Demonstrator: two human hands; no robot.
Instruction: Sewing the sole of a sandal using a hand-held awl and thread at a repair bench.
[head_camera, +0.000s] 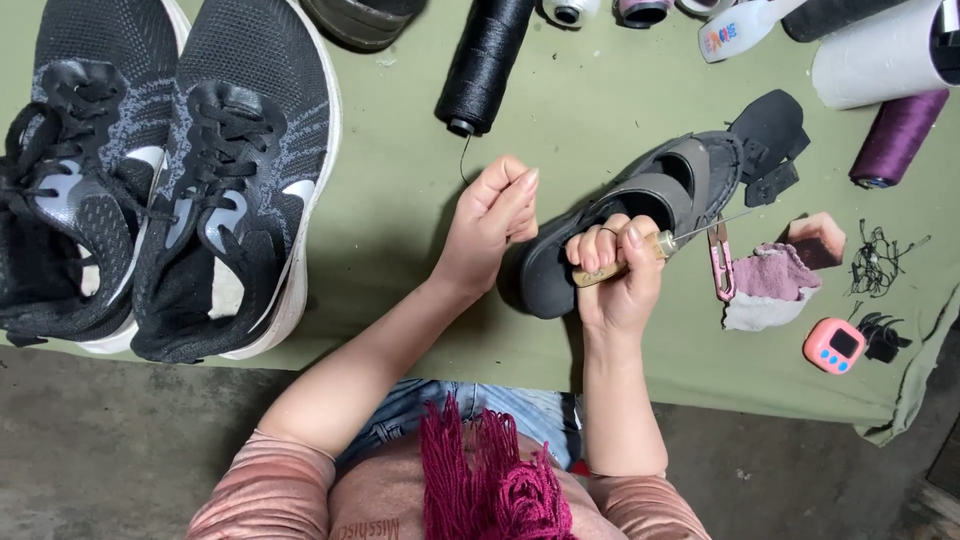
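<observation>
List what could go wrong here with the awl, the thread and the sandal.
1. The right hand grips the awl while also steadying the sandal; a slip could likely drive the needle tip toward the fingers or the left hand.
2. The thread runs taut from the black spool to the left hand; a hard pull might roll the spool or snap the thread.
3. The snips lie close by the needle and could get knocked.

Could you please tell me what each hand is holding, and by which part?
Right hand grips an awl by its wooden handle; left hand pinches black thread.
</observation>
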